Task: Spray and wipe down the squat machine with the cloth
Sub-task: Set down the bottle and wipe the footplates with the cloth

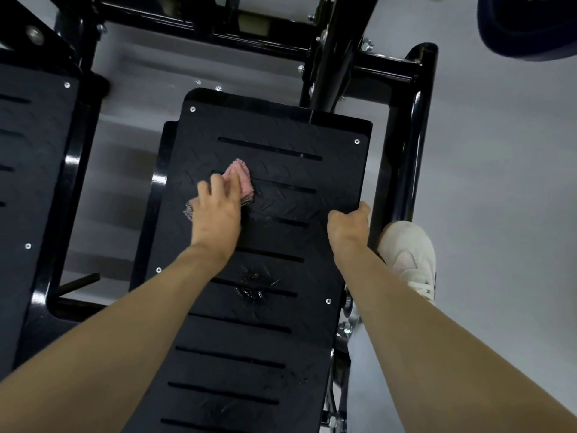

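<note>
Both hands busy: left hand (215, 210) presses pink cloth (242, 178) onto footplate (281, 245); right hand (348, 225) grips footplate edge.

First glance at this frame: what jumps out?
The left hand presses a crumpled pink cloth on the black slotted metal footplate, upper centre. The right hand grips that plate's right edge, beside a white sneaker. A wet spray patch glistens lower on the plate, not yet wiped.

- Black slotted footplate (281, 339) of the squat machine, standing over the grey floor (499, 182).
- Pink cloth (242, 181) lies on its far half, left of centre.
- Wet spray patch (254, 287) glistens near the middle.
</note>
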